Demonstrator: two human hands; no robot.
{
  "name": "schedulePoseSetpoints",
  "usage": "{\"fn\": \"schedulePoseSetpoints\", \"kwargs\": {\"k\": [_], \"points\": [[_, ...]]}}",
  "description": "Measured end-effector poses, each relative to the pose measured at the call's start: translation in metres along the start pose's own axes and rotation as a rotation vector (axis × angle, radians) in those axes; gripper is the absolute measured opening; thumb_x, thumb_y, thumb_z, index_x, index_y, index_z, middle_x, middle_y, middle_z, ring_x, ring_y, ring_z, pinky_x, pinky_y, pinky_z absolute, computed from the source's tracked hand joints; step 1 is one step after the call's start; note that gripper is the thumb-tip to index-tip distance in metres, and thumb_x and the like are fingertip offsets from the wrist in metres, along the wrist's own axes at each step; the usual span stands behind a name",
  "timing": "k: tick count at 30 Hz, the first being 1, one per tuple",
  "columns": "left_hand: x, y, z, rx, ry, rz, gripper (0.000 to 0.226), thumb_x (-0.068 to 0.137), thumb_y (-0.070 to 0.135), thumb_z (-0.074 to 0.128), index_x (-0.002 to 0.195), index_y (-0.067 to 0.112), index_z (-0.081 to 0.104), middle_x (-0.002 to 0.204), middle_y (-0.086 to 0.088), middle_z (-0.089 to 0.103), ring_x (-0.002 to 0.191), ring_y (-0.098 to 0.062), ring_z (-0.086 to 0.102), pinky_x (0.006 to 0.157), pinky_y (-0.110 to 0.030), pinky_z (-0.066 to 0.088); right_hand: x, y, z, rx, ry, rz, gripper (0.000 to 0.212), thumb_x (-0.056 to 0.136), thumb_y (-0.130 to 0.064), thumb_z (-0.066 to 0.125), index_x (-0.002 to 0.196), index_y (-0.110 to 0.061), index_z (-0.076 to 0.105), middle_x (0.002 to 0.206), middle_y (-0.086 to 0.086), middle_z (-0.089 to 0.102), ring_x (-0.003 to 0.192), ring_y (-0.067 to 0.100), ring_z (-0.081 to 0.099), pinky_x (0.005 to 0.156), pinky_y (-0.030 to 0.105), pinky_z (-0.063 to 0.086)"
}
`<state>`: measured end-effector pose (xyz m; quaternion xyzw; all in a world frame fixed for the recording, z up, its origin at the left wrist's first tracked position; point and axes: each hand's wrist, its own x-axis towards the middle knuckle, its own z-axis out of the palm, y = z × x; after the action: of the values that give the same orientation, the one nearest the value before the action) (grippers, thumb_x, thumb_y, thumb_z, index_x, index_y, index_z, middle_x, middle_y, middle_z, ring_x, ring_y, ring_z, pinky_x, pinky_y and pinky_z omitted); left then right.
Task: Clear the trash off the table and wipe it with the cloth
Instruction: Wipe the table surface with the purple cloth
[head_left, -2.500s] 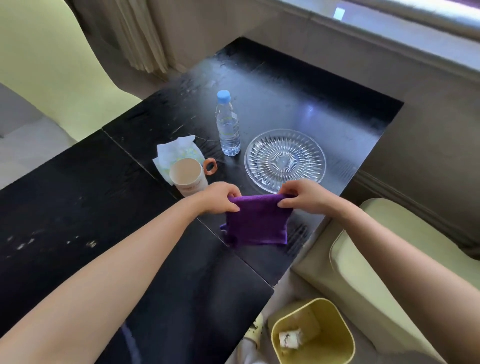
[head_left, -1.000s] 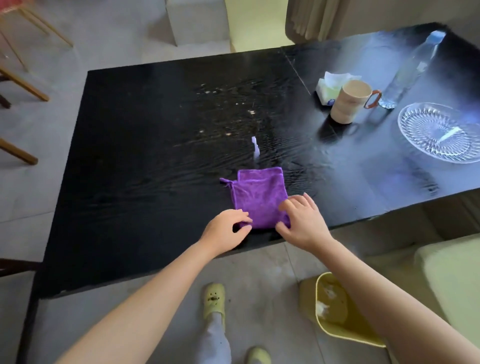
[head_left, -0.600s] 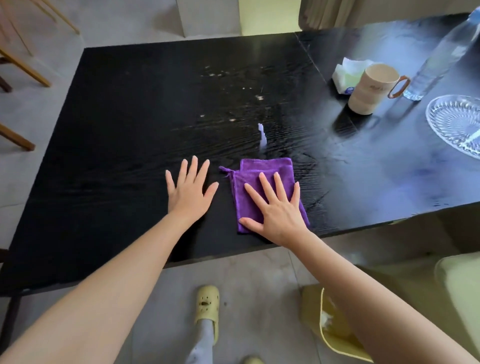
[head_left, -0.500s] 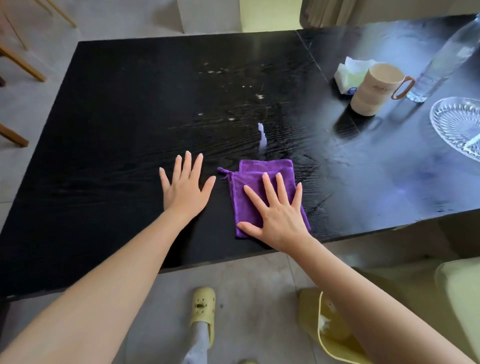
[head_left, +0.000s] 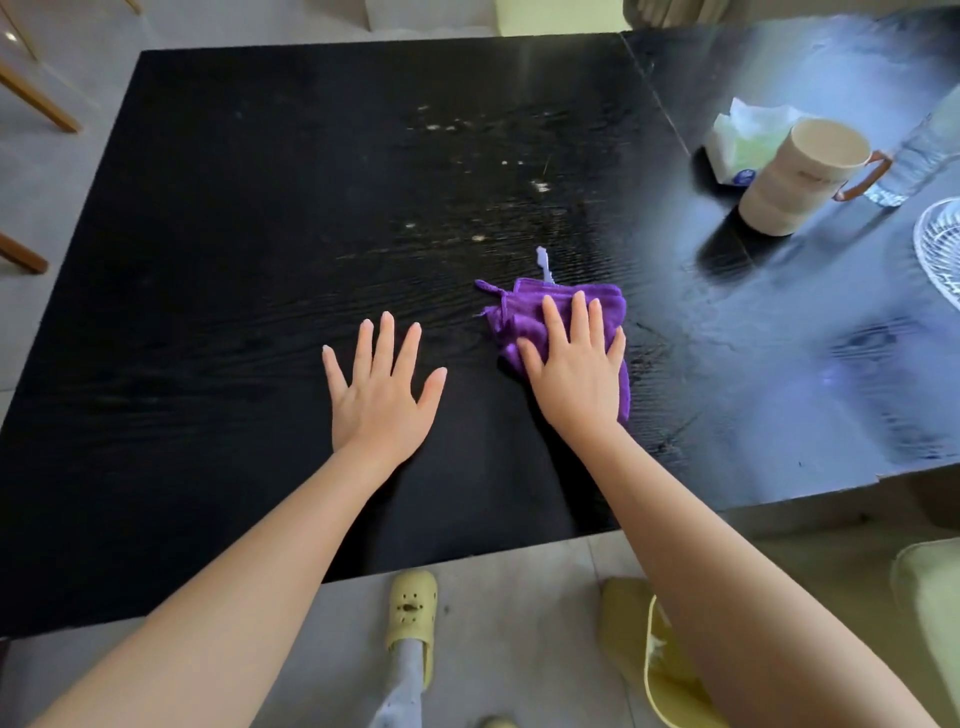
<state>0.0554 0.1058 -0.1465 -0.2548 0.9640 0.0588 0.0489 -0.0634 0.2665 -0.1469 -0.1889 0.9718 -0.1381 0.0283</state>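
Since earlier, cloth (head_left: 558, 322) is pushed farther from the table (head_left: 218, 218) near edge under the flat right hand (head_left: 574, 374); left hand (head_left: 382, 389) lies splayed, empty; crumbs (head_left: 540, 186) may be scattered, not gathered.

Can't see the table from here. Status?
Right hand flat on purple cloth. Left hand flat on bare table. Crumbs ahead, unwiped.

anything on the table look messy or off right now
Yes. Pale crumbs or specks are scattered on the black table beyond the purple cloth, not yet wiped. A small white scrap lies at the cloth's far edge. The right hand presses flat on the cloth; the left hand rests on bare table.
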Motion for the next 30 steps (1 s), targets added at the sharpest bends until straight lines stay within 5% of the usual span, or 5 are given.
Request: {"fn": "schedulePoseSetpoints", "kwargs": {"k": [5,9,17,30], "points": [[0.0,0.0,0.0,0.005,0.007,0.006,0.066,0.092,0.059,0.005,0.15,0.03,-0.002,0.161,0.0,-0.006,0.148,-0.02,-0.01,0.117,-0.054,-0.006,0.03,-0.001,-0.002,0.4,0.293,0.161,0.038,0.096,-0.026,0.038,0.129,-0.012,0.049,0.137,0.005,0.054,0.127,0.028,0.046,0.108,0.047,0.032],[-0.001,0.0,0.0,-0.002,0.012,0.006,0.066,0.091,0.059,0.006,0.15,0.029,-0.001,0.161,-0.001,-0.005,0.148,-0.021,-0.011,0.116,-0.055,-0.007,0.058,-0.003,-0.009,0.621,0.344,0.254,0.037,0.096,-0.028,0.036,0.127,-0.014,0.052,0.13,0.003,0.059,0.124,0.025,0.048,0.113,0.046,0.025],[-0.001,0.001,0.003,0.032,0.036,0.008,0.069,0.089,0.06,0.0,0.15,0.028,0.0,0.161,-0.002,-0.003,0.148,-0.022,-0.008,0.116,-0.055,-0.005,0.14,-0.006,-0.005,0.067,-0.102,0.055,0.055,0.09,-0.06,0.029,0.142,-0.043,0.029,0.159,0.006,0.013,0.147,0.029,0.0,0.115,0.056,-0.005],[-0.001,0.0,0.0,0.014,-0.021,0.01,0.065,0.093,0.058,0.008,0.15,0.028,0.0,0.161,-0.001,-0.007,0.148,-0.021,-0.011,0.117,-0.056,-0.006,0.075,0.066,-0.025,0.004,-0.104,-0.51,0.051,0.086,-0.048,0.039,0.125,-0.023,0.06,0.124,0.014,0.059,0.124,0.035,0.049,0.107,0.049,0.034]]}}
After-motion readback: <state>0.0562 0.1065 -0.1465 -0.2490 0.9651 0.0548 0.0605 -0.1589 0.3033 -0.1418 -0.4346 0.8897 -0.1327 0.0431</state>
